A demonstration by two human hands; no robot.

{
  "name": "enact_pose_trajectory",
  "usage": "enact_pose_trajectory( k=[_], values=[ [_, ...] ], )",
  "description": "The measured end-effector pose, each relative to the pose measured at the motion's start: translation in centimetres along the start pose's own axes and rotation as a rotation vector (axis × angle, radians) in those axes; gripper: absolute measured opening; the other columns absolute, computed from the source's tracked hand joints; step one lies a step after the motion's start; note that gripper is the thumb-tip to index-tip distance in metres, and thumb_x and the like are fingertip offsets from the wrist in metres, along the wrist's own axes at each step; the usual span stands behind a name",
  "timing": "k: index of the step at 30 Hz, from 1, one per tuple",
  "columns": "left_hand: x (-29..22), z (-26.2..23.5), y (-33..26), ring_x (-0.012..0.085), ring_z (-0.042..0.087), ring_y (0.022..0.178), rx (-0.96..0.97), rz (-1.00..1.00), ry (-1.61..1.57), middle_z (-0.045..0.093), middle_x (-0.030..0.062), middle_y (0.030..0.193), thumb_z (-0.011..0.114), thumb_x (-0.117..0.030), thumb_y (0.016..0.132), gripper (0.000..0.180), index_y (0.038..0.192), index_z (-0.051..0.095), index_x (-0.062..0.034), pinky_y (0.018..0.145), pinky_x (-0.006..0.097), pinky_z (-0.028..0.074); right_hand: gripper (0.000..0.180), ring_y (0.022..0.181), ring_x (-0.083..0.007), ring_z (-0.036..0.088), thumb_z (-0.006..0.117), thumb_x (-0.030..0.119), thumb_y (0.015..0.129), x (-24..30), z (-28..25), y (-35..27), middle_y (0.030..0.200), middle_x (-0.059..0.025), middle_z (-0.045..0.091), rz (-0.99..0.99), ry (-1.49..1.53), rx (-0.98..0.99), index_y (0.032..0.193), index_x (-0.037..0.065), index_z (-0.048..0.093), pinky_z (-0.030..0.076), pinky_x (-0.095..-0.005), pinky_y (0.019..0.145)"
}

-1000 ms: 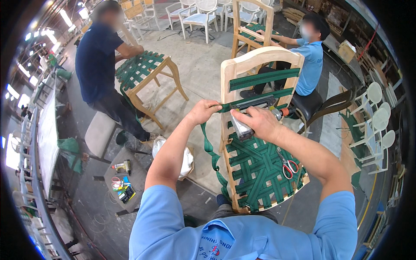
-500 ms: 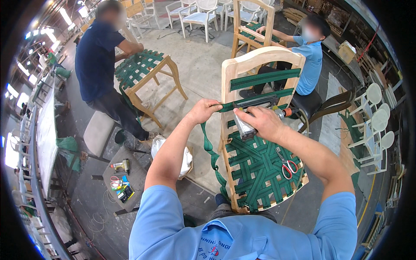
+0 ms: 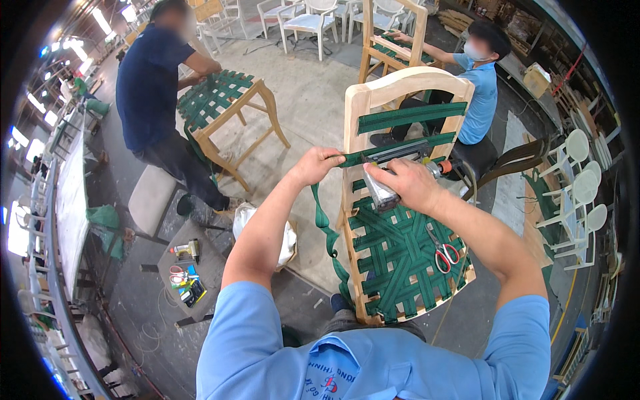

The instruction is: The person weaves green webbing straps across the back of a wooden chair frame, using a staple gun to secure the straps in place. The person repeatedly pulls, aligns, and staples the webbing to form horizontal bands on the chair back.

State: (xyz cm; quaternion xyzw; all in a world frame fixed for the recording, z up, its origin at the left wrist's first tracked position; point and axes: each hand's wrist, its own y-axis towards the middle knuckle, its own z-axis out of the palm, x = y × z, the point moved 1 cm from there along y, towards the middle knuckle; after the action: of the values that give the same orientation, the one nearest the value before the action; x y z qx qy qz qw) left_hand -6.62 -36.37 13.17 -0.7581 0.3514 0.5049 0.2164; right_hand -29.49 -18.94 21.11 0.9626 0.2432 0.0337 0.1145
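Observation:
My left hand [image 3: 319,165] pinches a green webbing strap [image 3: 322,220] at the left post of a pale wooden chair frame [image 3: 358,110]. The strap's loose length hangs twisted down beside the chair, while its upper part runs across the backrest. My right hand [image 3: 415,183] is wrapped round a staple gun [image 3: 382,190], whose nose lies over the strap near the left post; whether it touches the wood I cannot tell. An orange fitting and air hose are at its rear. Red-handled scissors [image 3: 443,252] rest on the woven green seat [image 3: 393,267].
On the left, a low grey surface [image 3: 210,257] bears another staple gun [image 3: 187,251], scissors and small items. A white sack [image 3: 245,217] stands beside it. One co-worker [image 3: 150,87] bends over a webbed chair [image 3: 233,123]; another [image 3: 480,93] sits beyond my chair. White chairs [image 3: 310,23] stand behind.
The view has shifted slightly. Both hands keep their grip, and the staple gun stays at the left end of the strap with a slightly different tilt.

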Motion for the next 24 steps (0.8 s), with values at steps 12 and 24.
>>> enact_pose_trajectory(
  k=[12,24],
  values=[
    [-0.1,0.0,-0.2,0.0133,0.067,0.089,-0.023,0.022,0.065,0.078,0.0097,0.095,0.070,-0.025,0.102,0.027,0.117,0.078,-0.0032,0.082,0.032,0.055,0.081,0.093,-0.0354,0.071,0.074,0.002,0.077,0.1,0.7,-0.3,0.101,-0.0132,0.066,-0.062,0.022,-0.091,0.152,0.023,0.054,0.060,-0.0471,0.077],
    [0.3,0.0,-0.1,0.0112,0.065,0.089,-0.026,0.016,0.037,0.077,0.0049,0.096,0.070,-0.024,0.103,0.026,0.117,0.078,-0.0038,0.082,0.031,0.054,0.093,0.095,-0.0363,0.071,0.080,0.003,0.071,0.2,1.2,-0.5,0.106,-0.0137,0.065,-0.064,0.029,-0.037,0.155,0.026,0.050,0.059,-0.0479,0.079]
  ],
)
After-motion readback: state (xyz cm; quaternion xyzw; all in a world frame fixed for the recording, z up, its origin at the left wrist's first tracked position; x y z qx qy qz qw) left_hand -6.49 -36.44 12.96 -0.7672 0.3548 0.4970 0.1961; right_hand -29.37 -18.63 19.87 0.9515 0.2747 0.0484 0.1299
